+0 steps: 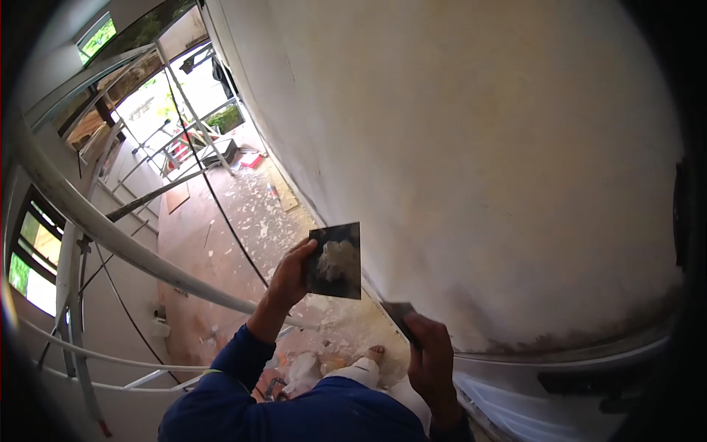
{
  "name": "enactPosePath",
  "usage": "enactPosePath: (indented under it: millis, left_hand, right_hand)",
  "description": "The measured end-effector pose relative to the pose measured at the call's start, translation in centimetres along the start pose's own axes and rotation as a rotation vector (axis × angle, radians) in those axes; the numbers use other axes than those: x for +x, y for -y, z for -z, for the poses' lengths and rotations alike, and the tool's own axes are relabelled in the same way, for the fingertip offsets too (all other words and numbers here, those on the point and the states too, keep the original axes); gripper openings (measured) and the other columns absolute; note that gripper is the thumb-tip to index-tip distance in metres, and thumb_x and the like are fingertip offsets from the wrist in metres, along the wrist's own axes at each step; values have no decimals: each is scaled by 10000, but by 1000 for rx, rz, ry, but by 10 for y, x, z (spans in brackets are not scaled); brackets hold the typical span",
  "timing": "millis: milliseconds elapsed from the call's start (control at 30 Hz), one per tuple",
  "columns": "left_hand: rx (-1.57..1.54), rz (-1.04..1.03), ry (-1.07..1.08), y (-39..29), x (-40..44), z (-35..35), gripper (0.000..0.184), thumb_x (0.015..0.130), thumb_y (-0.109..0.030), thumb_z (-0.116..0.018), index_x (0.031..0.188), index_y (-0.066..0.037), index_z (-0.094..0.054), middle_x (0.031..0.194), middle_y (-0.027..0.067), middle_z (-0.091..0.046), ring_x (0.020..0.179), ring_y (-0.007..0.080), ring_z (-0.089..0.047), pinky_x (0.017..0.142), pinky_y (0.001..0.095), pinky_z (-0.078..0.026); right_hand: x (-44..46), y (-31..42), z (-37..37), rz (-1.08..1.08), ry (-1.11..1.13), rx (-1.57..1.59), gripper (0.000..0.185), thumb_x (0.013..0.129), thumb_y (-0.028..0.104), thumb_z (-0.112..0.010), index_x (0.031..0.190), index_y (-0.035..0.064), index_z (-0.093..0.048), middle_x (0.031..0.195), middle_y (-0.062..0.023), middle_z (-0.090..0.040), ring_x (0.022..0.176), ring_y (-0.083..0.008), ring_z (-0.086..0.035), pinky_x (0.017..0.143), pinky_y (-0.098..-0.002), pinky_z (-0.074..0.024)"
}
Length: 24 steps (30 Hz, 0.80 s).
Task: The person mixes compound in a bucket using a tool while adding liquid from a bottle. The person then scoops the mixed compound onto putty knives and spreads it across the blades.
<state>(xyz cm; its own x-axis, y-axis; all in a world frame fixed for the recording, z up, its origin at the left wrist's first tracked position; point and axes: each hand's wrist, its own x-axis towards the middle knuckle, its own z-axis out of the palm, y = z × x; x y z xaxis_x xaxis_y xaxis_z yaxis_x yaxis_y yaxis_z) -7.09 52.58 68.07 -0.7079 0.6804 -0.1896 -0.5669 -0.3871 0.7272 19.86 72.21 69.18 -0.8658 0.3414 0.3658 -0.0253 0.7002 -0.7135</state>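
My left hand (291, 274) grips the left edge of a dark square putty board (322, 286), its thumb lying over the top face. A lump of pale putty (339, 260) sits on the middle of that board. Lower and to the right, my right hand (431, 349) is closed around a wide putty knife (399, 315). The knife's dark blade is close beside the wall (501, 184); whether it touches cannot be made out. Smudgy grey and yellowish patches mark the wall's surface, and its lower edge is darker.
White scaffold tubes (147, 261) curve along my left, with a dark cable (213, 188) hanging among them. Flakes and debris litter the floor (221, 243). A red box (251, 160) lies near the far opening. Whitish sheeting (508, 416) lies at lower right.
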Motion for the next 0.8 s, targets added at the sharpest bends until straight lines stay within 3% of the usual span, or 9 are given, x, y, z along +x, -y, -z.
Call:
enactPosePath:
  millis: [167, 267, 400, 633, 800]
  left_hand:
    - [87, -201, -202, -7, -3, -13, 309, 1058, -178, -496, 1278, 23, -578, 1143, 134, -701, 973, 222, -726, 847, 335, -608]
    - [153, -295, -286, -5, -16, -27, 294, 1056, -188, -513, 1228, 32, -606, 1078, 105, -709, 906, 180, -725, 778, 286, -605]
    - [154, -366, -380, 11, -30, -41, 284, 1056, -195, -519, 1206, 20, -628, 1019, 81, -715, 838, 153, -722, 677, 264, -595]
    - [279, -301, -494, 36, -35, -46, 262, 1052, -219, -532, 1169, -13, -646, 923, 49, -706, 731, 112, -696, 524, 261, -553]
    - [315, -217, -467, 40, -16, -24, 307, 1037, -265, -566, 1216, -26, -638, 956, 49, -704, 740, 165, -704, 534, 268, -568]
  right_hand:
    - [57, 29, -5, 189, 29, -140, 579, 751, -36, -602, 1313, 98, -637, 1339, -110, -616, 1199, -339, -542, 1035, -467, -391]
    - [72, 34, -13, 268, 53, -214, 607, 756, 2, -660, 1339, 167, -633, 1369, -40, -600, 1221, -312, -519, 1014, -476, -384]
    - [76, 38, -22, 378, 83, -303, 541, 790, 55, -668, 1314, 187, -643, 1347, -9, -631, 1218, -297, -531, 1019, -489, -367]
    - [56, 24, -39, 347, 177, -408, 452, 827, 76, -638, 1260, 195, -689, 1291, 4, -676, 1179, -258, -566, 986, -451, -376]
    - [63, 14, -34, 300, 263, -440, 463, 828, 90, -646, 1277, 196, -684, 1305, 6, -673, 1181, -248, -568, 981, -449, -376]
